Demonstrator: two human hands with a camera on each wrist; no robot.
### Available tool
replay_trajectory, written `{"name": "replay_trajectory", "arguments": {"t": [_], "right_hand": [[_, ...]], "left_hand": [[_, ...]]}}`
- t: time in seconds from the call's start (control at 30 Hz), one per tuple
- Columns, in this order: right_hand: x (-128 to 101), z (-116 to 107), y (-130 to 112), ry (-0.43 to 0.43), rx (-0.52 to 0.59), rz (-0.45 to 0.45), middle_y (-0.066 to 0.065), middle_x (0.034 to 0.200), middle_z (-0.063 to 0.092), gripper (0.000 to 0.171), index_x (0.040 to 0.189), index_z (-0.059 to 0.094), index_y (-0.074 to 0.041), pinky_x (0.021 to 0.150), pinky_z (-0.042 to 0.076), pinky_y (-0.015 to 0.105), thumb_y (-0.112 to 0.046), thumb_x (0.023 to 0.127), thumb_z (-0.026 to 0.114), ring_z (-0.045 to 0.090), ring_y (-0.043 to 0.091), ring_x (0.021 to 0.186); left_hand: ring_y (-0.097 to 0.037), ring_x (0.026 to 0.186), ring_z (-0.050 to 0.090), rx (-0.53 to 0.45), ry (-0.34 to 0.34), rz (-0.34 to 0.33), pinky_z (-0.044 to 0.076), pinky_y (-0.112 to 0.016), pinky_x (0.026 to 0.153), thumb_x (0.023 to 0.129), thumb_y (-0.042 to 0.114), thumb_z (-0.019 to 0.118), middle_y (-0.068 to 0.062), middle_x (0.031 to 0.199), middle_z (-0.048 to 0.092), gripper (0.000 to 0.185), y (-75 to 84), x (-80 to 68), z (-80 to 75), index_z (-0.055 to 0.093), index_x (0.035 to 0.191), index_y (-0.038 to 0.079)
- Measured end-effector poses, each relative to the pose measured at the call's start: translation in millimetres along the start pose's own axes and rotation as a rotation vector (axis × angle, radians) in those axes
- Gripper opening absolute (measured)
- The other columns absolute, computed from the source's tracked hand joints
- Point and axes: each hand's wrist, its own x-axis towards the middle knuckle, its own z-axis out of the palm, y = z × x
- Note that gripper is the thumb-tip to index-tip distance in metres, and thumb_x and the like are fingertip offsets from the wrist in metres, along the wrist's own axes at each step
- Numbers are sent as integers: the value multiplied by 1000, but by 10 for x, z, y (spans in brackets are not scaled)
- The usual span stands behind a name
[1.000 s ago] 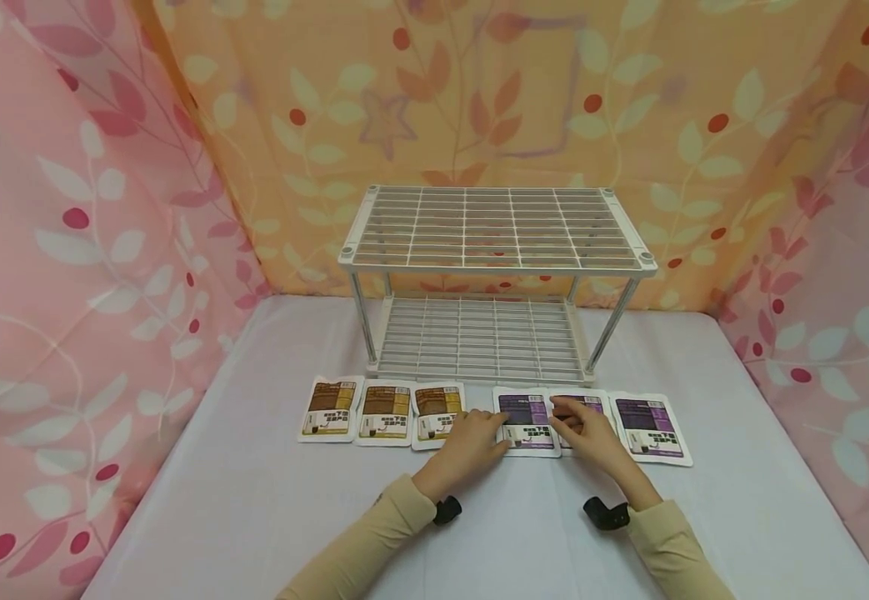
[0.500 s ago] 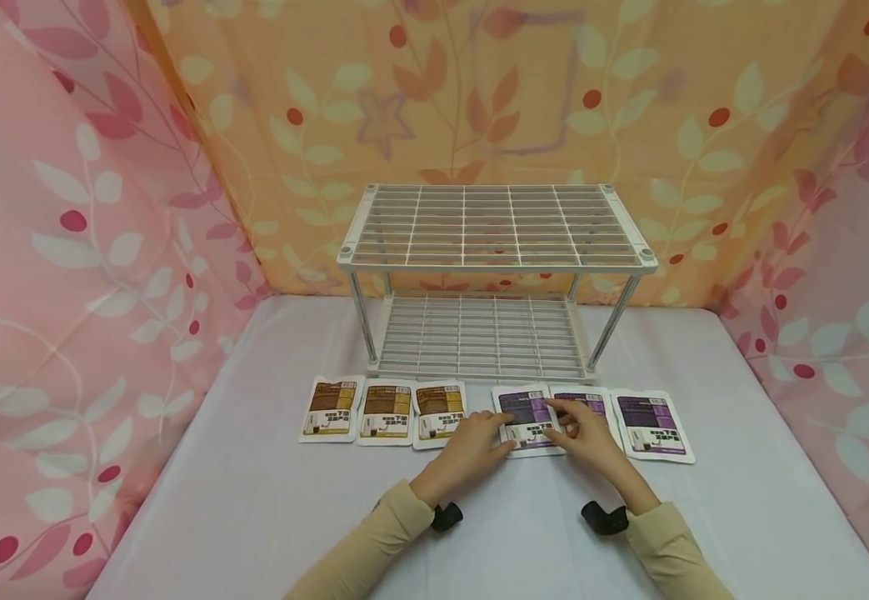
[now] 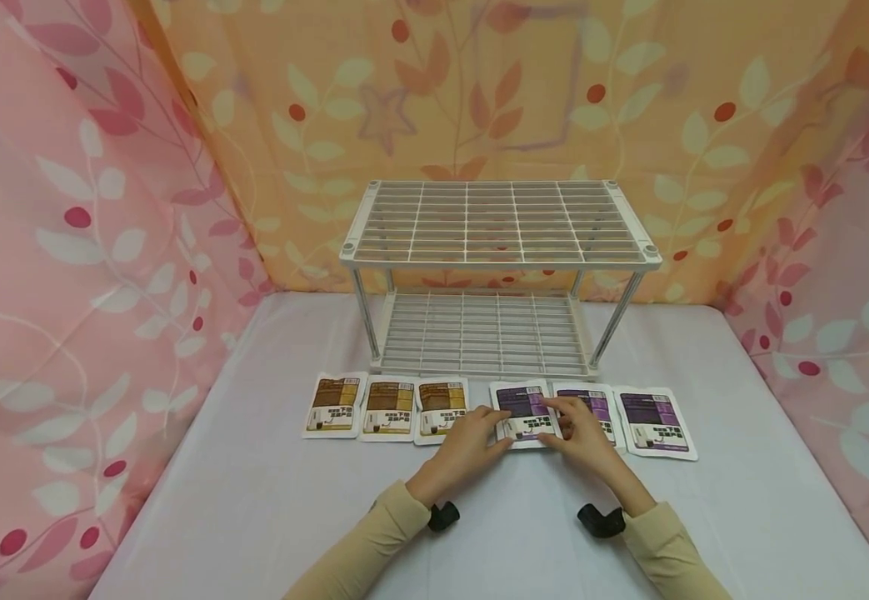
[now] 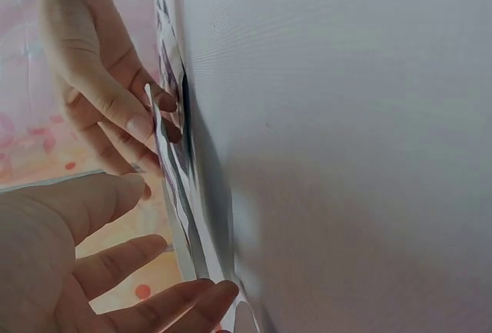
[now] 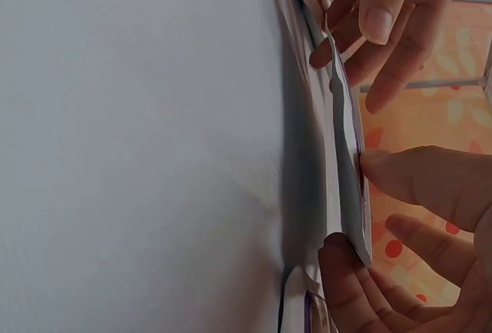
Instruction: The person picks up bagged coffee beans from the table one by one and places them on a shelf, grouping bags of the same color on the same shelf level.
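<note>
Three flat pouches with purple labels lie in a row on the right. My right hand (image 3: 584,437) pinches the right edge of the leftmost purple pouch (image 3: 521,402), its thumb on top and fingertips underneath in the right wrist view. That edge of the pouch (image 5: 347,129) is lifted a little off what lies below. At the pouch's left side my left hand (image 3: 464,446) has its fingers spread and fairly straight, the fingertips touching or very near the edge. The middle purple pouch (image 3: 601,410) is partly behind my right hand; the rightmost purple pouch (image 3: 653,423) lies untouched.
Left of my hands, three brown-labelled pouches (image 3: 388,408) lie side by side. A white two-tier wire rack (image 3: 501,265) stands behind both rows. Patterned curtains (image 3: 479,83) enclose the white table (image 3: 292,508) at the back and sides.
My right hand has moved slightly left and taken hold of the leftmost purple pouch's right edge. The pouch has shifted a little left. My left hand stays nearly in place.
</note>
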Motion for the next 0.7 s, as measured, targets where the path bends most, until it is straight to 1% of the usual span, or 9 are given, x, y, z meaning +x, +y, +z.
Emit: {"name": "replay_trajectory", "arguments": {"t": [0.1, 0.27, 0.4, 0.57, 0.7], "right_hand": [[-17, 4, -15, -5, 8, -1, 26, 117, 49, 57, 123, 57, 0, 59, 42, 21, -11, 72, 79, 53, 21, 77], [-27, -15, -65, 1, -9, -18, 27, 119, 48, 56, 123, 57, -1, 64, 48, 26, -12, 73, 79, 58, 27, 84], [-30, -39, -104, 4, 3, -13, 27, 120, 47, 57, 124, 56, -2, 65, 49, 28, -12, 73, 78, 57, 28, 85], [-33, -55, -137, 2, 58, 17, 25, 123, 44, 57, 126, 55, -3, 65, 49, 27, -14, 74, 77, 54, 25, 84], [-25, -61, -175, 19, 71, 16, 24, 126, 42, 57, 126, 55, -5, 70, 52, 33, -13, 75, 77, 56, 29, 90]], "left_hand": [[-21, 102, 59, 3, -4, 4, 49, -33, 86, 89, 34, 61, -7, 115, 61, 43, 4, -12, -18, 57, 127, 14], [-19, 103, 59, -12, 7, 9, 50, -32, 85, 89, 33, 61, -6, 116, 59, 44, 18, -25, -63, 56, 128, 14], [-18, 101, 59, -60, 28, 0, 50, -28, 85, 87, 31, 64, -6, 115, 58, 45, 26, -29, -104, 56, 128, 13], [-18, 104, 58, -122, 72, -4, 49, -28, 88, 84, 28, 69, -6, 117, 57, 47, 17, -41, -156, 57, 127, 13], [-20, 107, 57, -184, 116, 2, 48, -29, 91, 82, 25, 71, -7, 120, 56, 46, -5, -43, -175, 58, 125, 11]]}}
